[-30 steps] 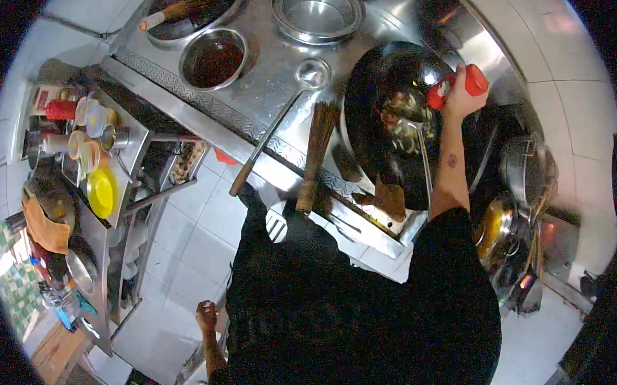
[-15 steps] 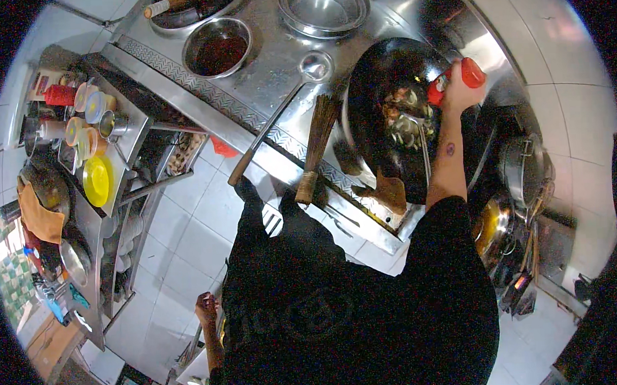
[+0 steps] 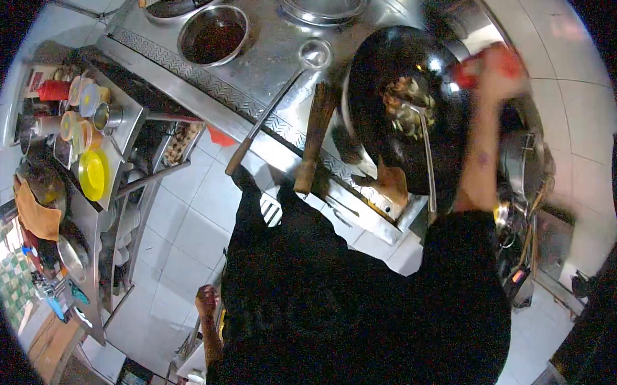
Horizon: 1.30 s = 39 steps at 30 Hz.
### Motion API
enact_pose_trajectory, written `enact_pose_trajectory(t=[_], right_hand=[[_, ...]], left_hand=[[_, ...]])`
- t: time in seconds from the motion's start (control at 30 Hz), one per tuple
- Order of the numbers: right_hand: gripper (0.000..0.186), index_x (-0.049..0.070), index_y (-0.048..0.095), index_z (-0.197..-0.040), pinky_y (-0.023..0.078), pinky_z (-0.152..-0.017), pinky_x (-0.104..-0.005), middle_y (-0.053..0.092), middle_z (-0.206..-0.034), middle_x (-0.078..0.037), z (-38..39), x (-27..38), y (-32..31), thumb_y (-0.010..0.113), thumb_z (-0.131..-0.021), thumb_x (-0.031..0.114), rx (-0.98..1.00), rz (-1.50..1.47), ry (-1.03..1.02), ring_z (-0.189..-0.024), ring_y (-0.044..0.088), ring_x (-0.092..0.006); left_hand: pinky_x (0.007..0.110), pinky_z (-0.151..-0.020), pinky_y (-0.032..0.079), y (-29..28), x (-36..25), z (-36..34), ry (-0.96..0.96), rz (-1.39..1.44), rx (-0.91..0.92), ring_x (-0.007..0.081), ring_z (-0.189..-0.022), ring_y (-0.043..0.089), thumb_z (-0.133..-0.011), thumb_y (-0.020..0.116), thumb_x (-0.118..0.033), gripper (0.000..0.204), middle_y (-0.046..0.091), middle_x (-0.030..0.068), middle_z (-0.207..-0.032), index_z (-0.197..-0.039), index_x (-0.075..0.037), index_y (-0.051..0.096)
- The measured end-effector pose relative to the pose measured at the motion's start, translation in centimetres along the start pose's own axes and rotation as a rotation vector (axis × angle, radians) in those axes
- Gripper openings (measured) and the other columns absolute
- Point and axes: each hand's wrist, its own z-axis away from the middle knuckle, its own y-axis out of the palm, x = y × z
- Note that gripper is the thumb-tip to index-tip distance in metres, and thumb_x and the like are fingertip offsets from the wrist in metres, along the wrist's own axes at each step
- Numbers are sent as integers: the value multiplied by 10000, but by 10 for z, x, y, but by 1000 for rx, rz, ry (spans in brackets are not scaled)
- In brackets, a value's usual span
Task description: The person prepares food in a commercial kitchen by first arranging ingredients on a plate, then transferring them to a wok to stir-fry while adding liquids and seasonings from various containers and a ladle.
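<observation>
My right hand [image 3: 505,81], smeared by motion, is closed round a red bottle [image 3: 470,72] at the wok's far right rim. In the black wok [image 3: 382,144] lies a heap of pale and brown cut food [image 3: 402,106]. A long metal-handled utensil [image 3: 428,166] rests in it, its head partly hidden by food. Down at my left side hangs my left hand [image 3: 206,300], fingers curled; whatever it may hold is not visible. Left of the wok, a bamboo brush [image 3: 314,134] and a wooden-handled ladle [image 3: 314,54] lie on the steel stove top.
A steel bowl of dark liquid [image 3: 213,35] and a steel basin [image 3: 324,0] stand on the stove's far side. A tan cloth-like piece [image 3: 391,183] lies at its near edge. Steel pots [image 3: 520,159] stand at right. A shelf at left holds tubs and a yellow bowl [image 3: 94,174].
My right hand and the red bottle have moved right, from over the wok's inside to its far right rim. My left hand stays nearly where it was.
</observation>
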Motion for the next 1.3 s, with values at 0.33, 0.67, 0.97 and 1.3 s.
enact_pose_trajectory(t=[0.33,0.67,0.97,1.3], right_hand=[[423,-32,622,-903,541,-705,-335,667,-860,-103,62,-14,13,888,-614,126,87,27,153,-734,627,-195],[402,-26,630,-920,540,-735,-347,674,-861,-108,72,1,16,855,-654,174,150,59,147,-754,640,-205],[467,-23,644,-985,550,-725,-341,689,-921,-108,-6,13,8,886,-662,212,115,-41,6,-774,656,-212],[376,-12,624,-978,546,-755,-355,664,-928,-114,41,-30,11,842,-703,125,91,34,0,-816,632,-215]], left_hand=[[274,-496,507,12,-25,-8,-312,307,-81,136,-588,659,-940,672,-290,267,694,84,-747,-1087,-70,635],[240,-470,462,27,-56,22,247,-186,-165,112,-562,618,-959,655,-258,219,668,50,-717,-1062,-70,607],[244,-469,465,29,-57,11,191,-147,-108,108,-557,607,-944,677,-277,278,653,43,-705,-1103,-59,610],[264,-511,505,42,-89,15,-83,-6,-129,119,-596,634,-943,662,-298,300,694,87,-773,-1090,-40,616]])
